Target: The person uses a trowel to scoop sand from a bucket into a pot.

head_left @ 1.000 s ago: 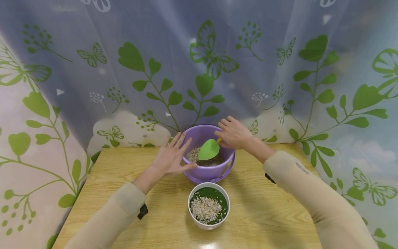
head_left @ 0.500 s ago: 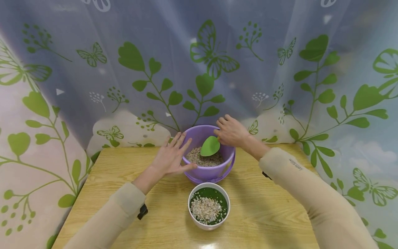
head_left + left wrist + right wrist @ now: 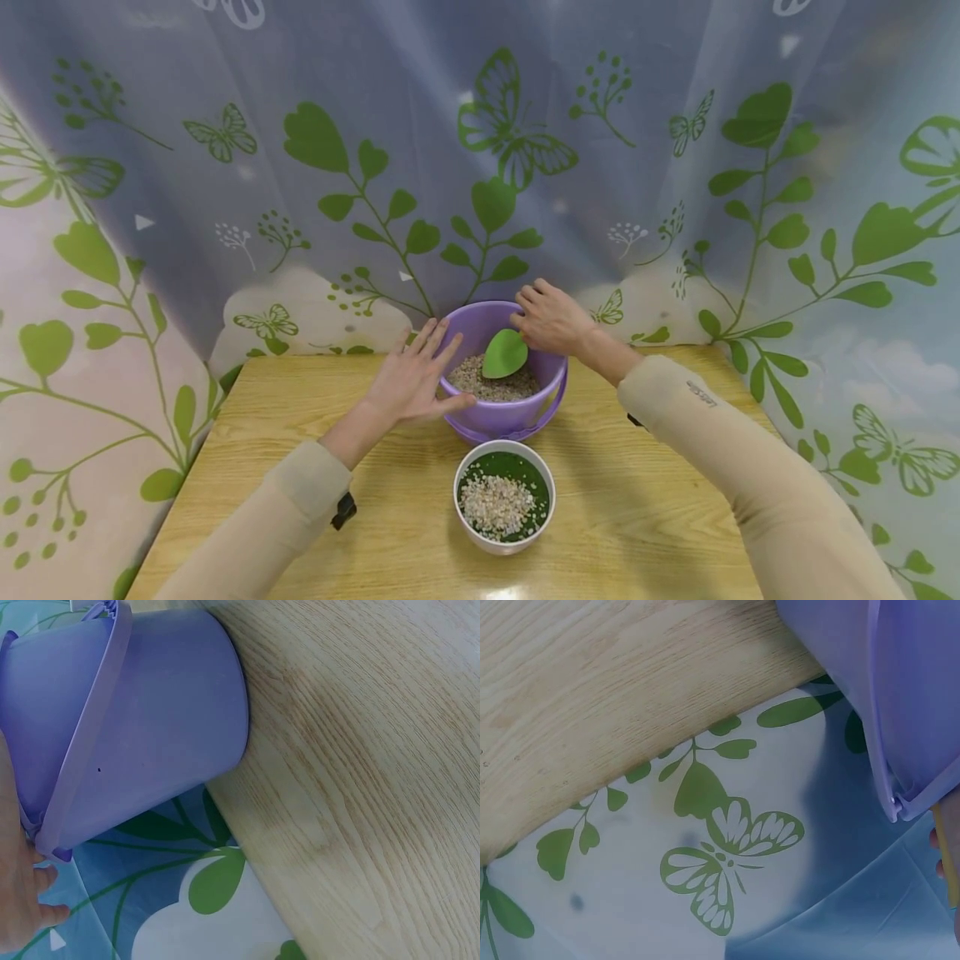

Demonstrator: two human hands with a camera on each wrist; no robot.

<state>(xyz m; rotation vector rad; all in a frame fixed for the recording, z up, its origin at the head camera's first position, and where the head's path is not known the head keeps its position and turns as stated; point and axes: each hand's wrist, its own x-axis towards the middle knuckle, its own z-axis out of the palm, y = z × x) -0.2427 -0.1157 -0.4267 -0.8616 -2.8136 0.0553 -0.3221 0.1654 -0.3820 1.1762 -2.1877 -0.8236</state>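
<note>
A purple bucket (image 3: 525, 412) stands at the table's far edge, with coarse pale grit (image 3: 467, 379) in its bottom. My left hand (image 3: 401, 385) rests on the bucket's left rim with fingers spread and straight. In the left wrist view its fingers (image 3: 46, 879) show beside the bucket wall (image 3: 176, 690). My right hand (image 3: 553, 318), at the right rim, grips a toy shovel by its yellow handle (image 3: 946, 859). The shovel's green blade (image 3: 506, 354) hangs inside the bucket above the grit; whether its tip touches cannot be told. The right hand covers most of the handle.
In front of the bucket sits a white bowl (image 3: 504, 547) with a dark green inside and a heap of pale grit (image 3: 495, 505). Wooden tabletop (image 3: 630, 500) surrounds both. A leaf-and-butterfly curtain (image 3: 420, 125) hangs close behind the bucket.
My right hand and forearm have shifted slightly left. The shovel's blade has lifted a little and turned inside the bucket. The left hand, bucket and bowl have stayed in place.
</note>
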